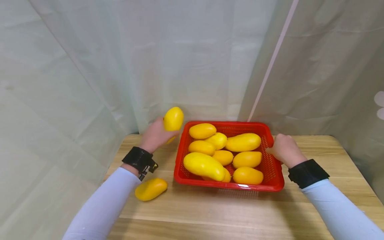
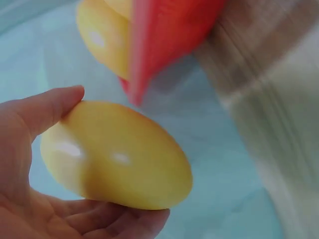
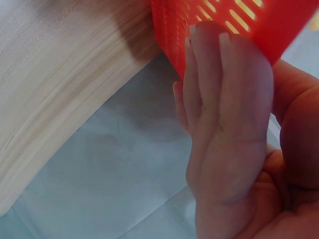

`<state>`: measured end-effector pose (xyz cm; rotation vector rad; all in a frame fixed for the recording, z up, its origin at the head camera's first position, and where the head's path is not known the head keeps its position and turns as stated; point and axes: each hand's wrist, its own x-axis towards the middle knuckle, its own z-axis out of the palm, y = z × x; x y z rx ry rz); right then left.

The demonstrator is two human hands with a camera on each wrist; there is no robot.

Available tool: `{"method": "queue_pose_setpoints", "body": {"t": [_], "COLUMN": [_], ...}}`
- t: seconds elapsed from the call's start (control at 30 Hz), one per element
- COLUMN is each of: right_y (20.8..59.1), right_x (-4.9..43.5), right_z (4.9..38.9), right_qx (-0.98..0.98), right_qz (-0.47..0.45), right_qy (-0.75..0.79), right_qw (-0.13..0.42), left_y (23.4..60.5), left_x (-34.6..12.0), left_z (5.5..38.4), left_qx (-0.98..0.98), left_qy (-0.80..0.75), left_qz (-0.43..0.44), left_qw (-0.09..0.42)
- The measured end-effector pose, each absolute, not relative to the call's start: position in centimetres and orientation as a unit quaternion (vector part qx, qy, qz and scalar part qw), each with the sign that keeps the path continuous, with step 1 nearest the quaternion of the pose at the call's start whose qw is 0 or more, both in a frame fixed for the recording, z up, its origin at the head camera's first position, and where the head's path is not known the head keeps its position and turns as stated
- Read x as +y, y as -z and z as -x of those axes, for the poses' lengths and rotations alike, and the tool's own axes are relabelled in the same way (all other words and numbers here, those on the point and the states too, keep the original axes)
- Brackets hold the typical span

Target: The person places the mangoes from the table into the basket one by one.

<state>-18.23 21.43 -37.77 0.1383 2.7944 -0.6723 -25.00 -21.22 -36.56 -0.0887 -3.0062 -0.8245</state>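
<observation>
Between the thumb and fingers of my left hand [image 1: 155, 136] is a yellow mango [image 1: 174, 119], raised beside the basket's left end; the left wrist view shows the mango [image 2: 119, 155] lengthwise in the grasp. My right hand [image 1: 285, 150] grips the right side of a red plastic basket [image 1: 229, 186]. In the right wrist view its fingers [image 3: 244, 99] lie along the slotted outer wall, with the thumb on the other side of the rim. Several mangoes fill the basket, among them a long one [image 1: 204, 166] lying on top at the front left.
Another mango [image 1: 151, 189] lies on the wooden table [image 1: 210, 213], left of the basket and close to my left forearm. Pale curtain-like sheeting [image 1: 192, 60] hangs behind the table and along both sides. Black bands circle both wrists.
</observation>
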Motion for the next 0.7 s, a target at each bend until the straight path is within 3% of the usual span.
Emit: {"method": "queue_pose_setpoints", "body": {"t": [0.2, 0.7], "right_y": [37.7, 37.5], "right_x": [21.4, 21.9], "right_z": [18.4, 18.4], "right_qx": [0.963, 0.964], "right_qz": [-0.049, -0.045], "right_qy": [0.234, 0.227], "right_qw": [0.128, 0.133], "left_y": [35.0, 33.5], "left_x": [-17.4, -8.5], "left_z": [24.3, 22.5], "left_qx": [-0.961, -0.951], "left_qy": [0.265, 0.252], "left_qz": [0.072, 0.178], "left_qw": [0.039, 0.002]}}
